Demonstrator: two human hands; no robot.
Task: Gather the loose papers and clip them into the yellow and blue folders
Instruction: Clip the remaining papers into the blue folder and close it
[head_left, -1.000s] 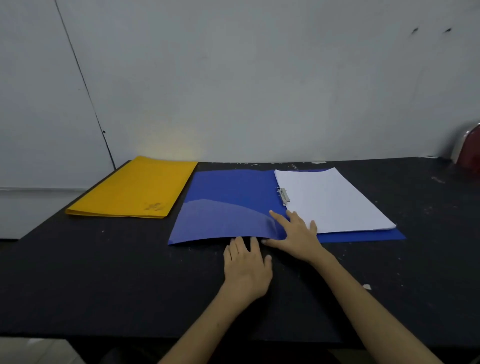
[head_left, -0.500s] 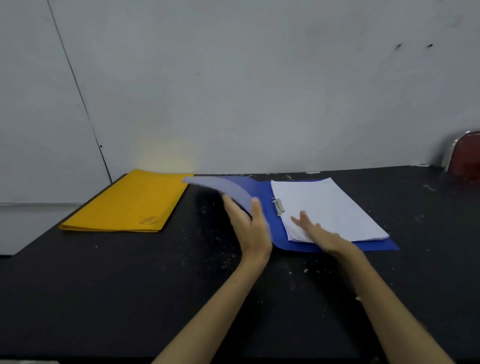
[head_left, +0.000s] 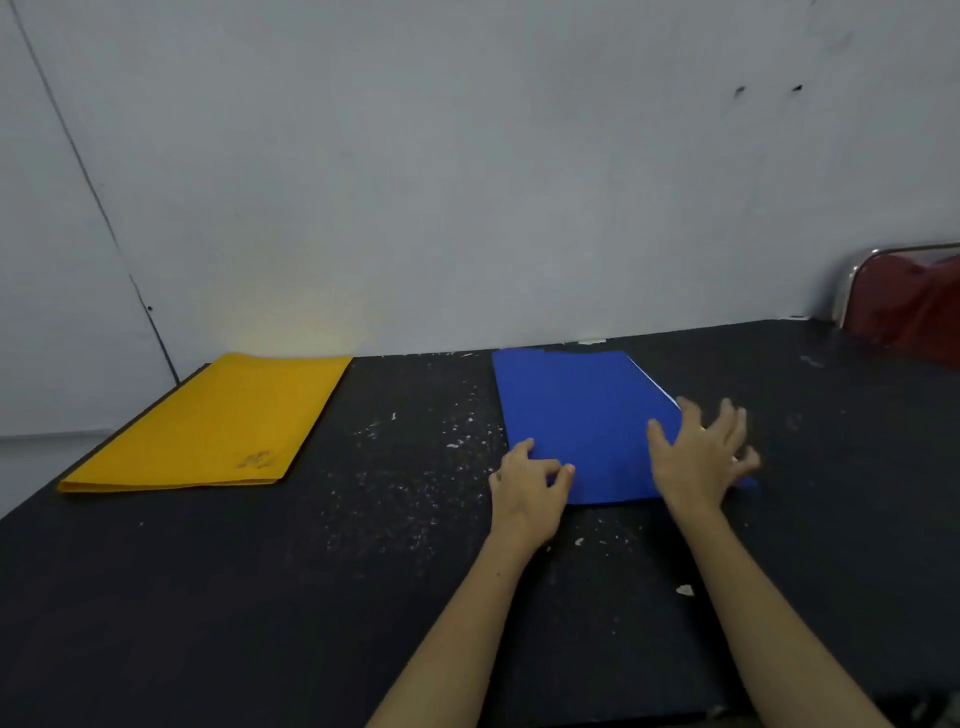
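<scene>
The blue cover that was arcing through the air half a second ago now lies flat: the blue folder is shut, right of centre in the frame, and the white sheets that lay exposed are covered. Only a thin white sliver of paper peeks out along its right edge.

The left hand sits at the folder's near-left corner, thumb and forefinger curled on the cover's edge, the other fingers bent in. I can't tell whether it truly pinches the cover or just rests there. The right hand is at the near-right corner with fingers spread wide; it's blurred, so whether the palm presses down is unclear.

The yellow folder lies closed at the left of the frame, well apart from both hands, on the black table.

What worries me is that white sliver. If the sheets sit skewed under the clip, a firm press or a slide of the folder could crease the protruding edge or work the stack looser. The springy cover may also pop back up once the hands let go. I see no loose papers left on the table, so the job looks near its end.
</scene>
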